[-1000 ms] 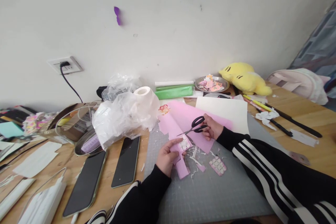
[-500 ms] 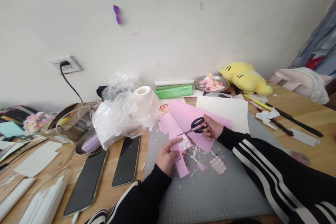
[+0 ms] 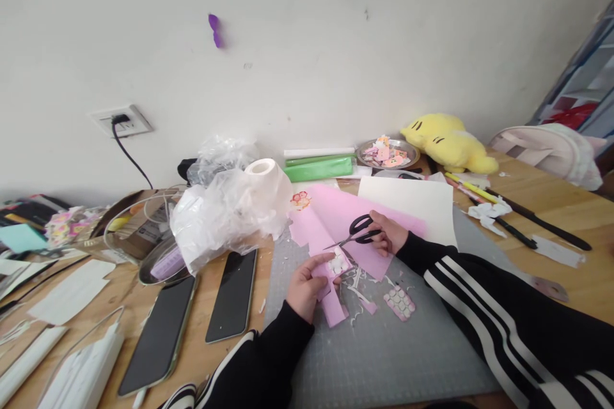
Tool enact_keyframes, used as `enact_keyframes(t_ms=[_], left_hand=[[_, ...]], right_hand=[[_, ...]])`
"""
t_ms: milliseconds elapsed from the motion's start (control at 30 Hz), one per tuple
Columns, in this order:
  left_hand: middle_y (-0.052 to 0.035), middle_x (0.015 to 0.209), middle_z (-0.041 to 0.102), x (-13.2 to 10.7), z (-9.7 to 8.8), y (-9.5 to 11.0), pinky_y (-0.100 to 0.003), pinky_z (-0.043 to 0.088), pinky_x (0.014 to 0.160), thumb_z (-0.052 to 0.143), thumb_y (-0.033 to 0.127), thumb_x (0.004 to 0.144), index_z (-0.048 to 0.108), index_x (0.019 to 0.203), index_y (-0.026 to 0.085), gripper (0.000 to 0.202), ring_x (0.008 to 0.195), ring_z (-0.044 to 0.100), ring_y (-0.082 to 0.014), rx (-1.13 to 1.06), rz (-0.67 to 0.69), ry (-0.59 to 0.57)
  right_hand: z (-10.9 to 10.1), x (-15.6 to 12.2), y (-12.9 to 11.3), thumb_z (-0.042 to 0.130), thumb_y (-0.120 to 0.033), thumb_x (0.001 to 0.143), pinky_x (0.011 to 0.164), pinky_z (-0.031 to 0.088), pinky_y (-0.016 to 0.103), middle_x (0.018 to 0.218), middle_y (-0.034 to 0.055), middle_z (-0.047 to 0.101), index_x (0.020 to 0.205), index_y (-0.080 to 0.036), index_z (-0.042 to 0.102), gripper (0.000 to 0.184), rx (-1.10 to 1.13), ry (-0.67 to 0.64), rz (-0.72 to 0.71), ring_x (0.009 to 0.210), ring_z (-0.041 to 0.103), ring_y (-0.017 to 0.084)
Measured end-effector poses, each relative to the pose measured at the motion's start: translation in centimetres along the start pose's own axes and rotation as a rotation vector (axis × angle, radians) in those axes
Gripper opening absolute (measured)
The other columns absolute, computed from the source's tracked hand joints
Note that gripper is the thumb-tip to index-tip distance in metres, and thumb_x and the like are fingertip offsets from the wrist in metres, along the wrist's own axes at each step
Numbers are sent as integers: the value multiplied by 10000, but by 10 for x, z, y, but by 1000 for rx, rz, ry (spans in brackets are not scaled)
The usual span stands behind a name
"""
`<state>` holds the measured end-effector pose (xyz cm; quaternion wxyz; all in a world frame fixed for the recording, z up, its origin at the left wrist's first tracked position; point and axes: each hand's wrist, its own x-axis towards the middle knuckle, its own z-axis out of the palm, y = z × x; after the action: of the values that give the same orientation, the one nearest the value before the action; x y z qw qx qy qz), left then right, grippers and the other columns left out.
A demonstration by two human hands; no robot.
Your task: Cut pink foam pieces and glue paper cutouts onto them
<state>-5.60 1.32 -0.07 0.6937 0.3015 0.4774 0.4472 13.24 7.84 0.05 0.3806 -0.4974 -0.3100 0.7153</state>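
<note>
Between the thumb and fingers of my left hand is a small pink paper piece with white raised pads on it. A strip of pink paper hangs below that hand. My right hand grips a pair of black-handled scissors, their blades pointing left just above the padded piece. Under both hands lies a large pink sheet. A second padded piece rests flat on the grey cutting mat, with thin white and pink scraps scattered to its left.
Two phones lie left of the mat. Behind them are a plastic bag and a white roll. A metal dish of paper cutouts, a yellow plush toy and white paper stand at the back. Pens and a black knife lie right.
Both hands, the scissors and the padded piece stay in almost the same place. The whole view has shifted very slightly.
</note>
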Motion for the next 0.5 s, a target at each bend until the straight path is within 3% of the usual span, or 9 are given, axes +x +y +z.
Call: enact_keyframes(t_ms=[233, 500], left_hand=[[-17, 472, 615, -1, 1, 1, -234, 394, 470, 556, 98, 436, 582, 849, 109, 414, 478, 550, -145, 4, 4, 9], [-15, 470, 618, -1, 1, 1, -239, 392, 477, 547, 98, 440, 556, 879, 104, 439, 456, 545, -133, 0, -7, 6]], right_hand=[[-1, 0, 1, 494, -554, 650, 225, 283, 161, 322, -118, 201, 526, -195, 276, 437, -5, -42, -16, 249, 203, 20], [-1, 4, 1, 460, -543, 685, 313, 449, 245, 328, -129, 219, 580, -197, 287, 401, -46, -35, -39, 254, 237, 28]])
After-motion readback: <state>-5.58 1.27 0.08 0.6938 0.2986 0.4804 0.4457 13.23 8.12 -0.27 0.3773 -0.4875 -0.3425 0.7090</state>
